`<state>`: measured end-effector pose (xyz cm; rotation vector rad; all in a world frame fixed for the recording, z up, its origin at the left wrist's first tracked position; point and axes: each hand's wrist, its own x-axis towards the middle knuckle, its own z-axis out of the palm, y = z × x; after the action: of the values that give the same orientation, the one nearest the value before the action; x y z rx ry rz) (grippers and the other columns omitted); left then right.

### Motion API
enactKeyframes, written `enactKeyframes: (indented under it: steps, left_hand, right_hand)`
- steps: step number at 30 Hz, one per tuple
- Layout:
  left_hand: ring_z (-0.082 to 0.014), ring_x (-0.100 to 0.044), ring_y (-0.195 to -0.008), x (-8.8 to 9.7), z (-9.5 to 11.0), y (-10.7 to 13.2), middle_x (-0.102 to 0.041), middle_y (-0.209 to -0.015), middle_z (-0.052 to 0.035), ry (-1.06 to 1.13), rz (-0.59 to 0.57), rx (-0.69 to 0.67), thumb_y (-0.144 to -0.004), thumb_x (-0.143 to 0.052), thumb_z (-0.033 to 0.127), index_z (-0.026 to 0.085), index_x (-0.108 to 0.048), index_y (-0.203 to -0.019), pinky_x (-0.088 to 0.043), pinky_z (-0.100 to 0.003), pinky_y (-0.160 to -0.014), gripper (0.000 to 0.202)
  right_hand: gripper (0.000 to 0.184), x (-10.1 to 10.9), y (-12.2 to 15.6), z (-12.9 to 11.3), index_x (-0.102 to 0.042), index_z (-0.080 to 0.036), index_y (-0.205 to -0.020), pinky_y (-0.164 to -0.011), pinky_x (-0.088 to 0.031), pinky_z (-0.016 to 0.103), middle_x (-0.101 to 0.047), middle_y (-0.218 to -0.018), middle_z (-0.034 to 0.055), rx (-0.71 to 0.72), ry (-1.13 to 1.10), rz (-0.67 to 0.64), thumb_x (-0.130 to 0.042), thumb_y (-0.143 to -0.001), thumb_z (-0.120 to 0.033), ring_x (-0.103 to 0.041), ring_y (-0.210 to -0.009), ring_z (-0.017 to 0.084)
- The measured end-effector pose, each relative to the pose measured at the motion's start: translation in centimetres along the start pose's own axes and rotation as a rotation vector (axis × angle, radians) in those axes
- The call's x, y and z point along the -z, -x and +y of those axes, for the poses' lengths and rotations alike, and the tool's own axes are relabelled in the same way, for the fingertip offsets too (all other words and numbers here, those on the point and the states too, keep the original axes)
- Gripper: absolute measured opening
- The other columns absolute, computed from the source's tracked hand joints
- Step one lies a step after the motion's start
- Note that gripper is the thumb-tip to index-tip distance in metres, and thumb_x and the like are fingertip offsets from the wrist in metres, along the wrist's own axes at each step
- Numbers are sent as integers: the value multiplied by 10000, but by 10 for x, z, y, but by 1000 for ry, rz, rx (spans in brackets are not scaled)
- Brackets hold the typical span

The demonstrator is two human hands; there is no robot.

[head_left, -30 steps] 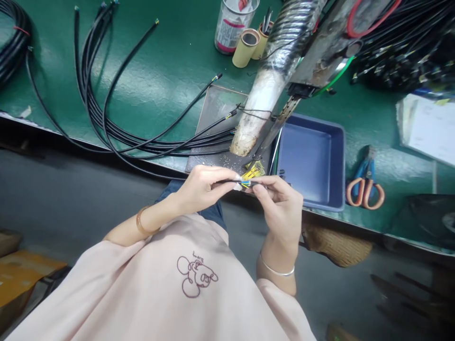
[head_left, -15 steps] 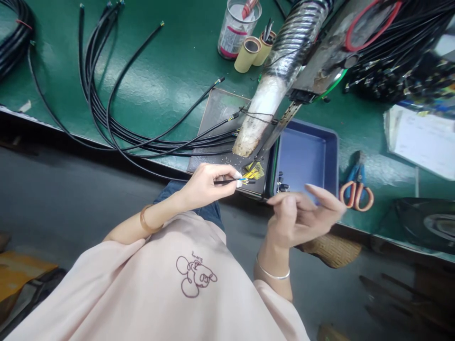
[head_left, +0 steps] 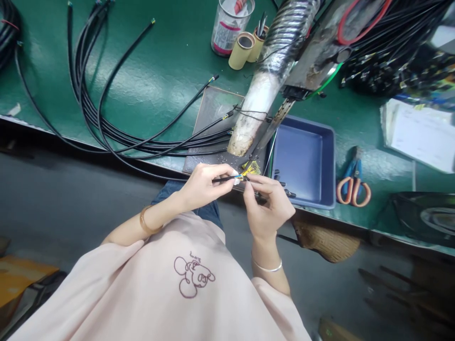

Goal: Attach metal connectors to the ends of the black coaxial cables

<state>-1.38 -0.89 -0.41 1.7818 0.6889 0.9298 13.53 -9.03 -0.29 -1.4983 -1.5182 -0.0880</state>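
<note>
The left hand (head_left: 204,187) has its fingers pinched around a thin, round, black-sheathed cable (head_left: 221,179), whose fine blue and yellow wires (head_left: 241,176) poke out just past those fingertips. The right hand (head_left: 268,201) brings its fingers to the wire ends; whether they grip them, I cannot tell. Loosened left fingers could let the cable roll, and too hard a pull from the right fingers could bend or splay the wires.
</note>
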Motion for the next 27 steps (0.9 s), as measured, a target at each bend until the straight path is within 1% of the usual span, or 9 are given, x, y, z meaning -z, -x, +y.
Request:
enactKeyframes:
  steps: [2, 4, 13, 15, 19, 21, 23, 25, 27]
  left_hand:
    - [-61, -495, -553, 1, 0, 0, -661, -672, 2, -10, 5, -2, -838, -617, 178, 123, -669, -803, -380, -163, -520, 84]
    - [-62, -496, -551, 2, 1, 1, -664, -677, -1, -26, 4, 2, -827, -621, 178, 128, -665, -790, -380, -163, -517, 76]
    - [-74, -499, -557, 3, -1, 4, -651, -663, -1, -55, -25, 0, -852, -612, 212, 136, -677, -780, -401, -177, -548, 123]
    - [-71, -489, -551, 2, 0, 4, -635, -648, 6, -64, -27, -8, -856, -608, 205, 137, -672, -765, -390, -174, -544, 130]
    - [-69, -465, -533, 2, 0, 4, -599, -605, 23, -83, -33, -24, -855, -606, 182, 138, -662, -736, -387, -178, -549, 139]
    - [-73, -470, -528, 2, 0, 5, -600, -597, 22, -94, -53, -14, -856, -602, 188, 139, -665, -732, -396, -184, -555, 148]
    - [-82, -496, -539, 2, -1, 5, -621, -608, 6, -100, -90, -15, -863, -591, 194, 137, -667, -720, -405, -190, -560, 172]
    - [-88, -515, -552, 3, -1, 5, -639, -623, -7, -96, -118, -21, -866, -589, 194, 135, -672, -715, -408, -191, -559, 182]
    - [-83, -506, -545, 4, -2, 6, -636, -622, -2, -77, -113, -16, -860, -599, 196, 134, -678, -731, -400, -184, -547, 164]
  right_hand:
    - [131, 2, 1, 1, -656, -212, -873, -687, -630, 256, -783, -910, 22, -69, -79, 0, -703, -856, -91, -770, -811, 159]
    - [137, 5, 3, 2, -659, -209, -888, -672, -629, 248, -787, -903, 18, -92, -148, 9, -698, -857, -81, -776, -804, 160]
    - [142, 8, 11, 3, -660, -221, -889, -607, -615, 254, -805, -992, 38, -38, -144, -74, -713, -843, -98, -778, -752, 167]
    - [158, 9, 10, 2, -656, -220, -889, -630, -621, 254, -806, -987, 37, -4, -119, -84, -715, -837, -83, -781, -759, 168]
    - [203, 11, 4, -3, -660, -215, -899, -677, -622, 228, -812, -960, 33, 177, 5, -85, -737, -809, -50, -789, -778, 167]
    - [192, 12, 1, -6, -657, -218, -884, -668, -617, 216, -812, -971, 32, 205, 32, -103, -730, -816, -54, -789, -788, 162]
    - [161, 13, 0, -8, -649, -220, -860, -648, -614, 214, -809, -992, 35, 138, -6, -175, -709, -841, -73, -787, -808, 160]
    - [114, 14, 1, -8, -637, -216, -858, -602, -609, 221, -804, -1014, 45, -7, -82, -241, -681, -878, -113, -775, -745, 147]
    - [70, 14, 3, -5, -623, -208, -875, -563, -603, 235, -797, -1027, 57, -144, -139, -203, -659, -909, -158, -739, -633, 126]
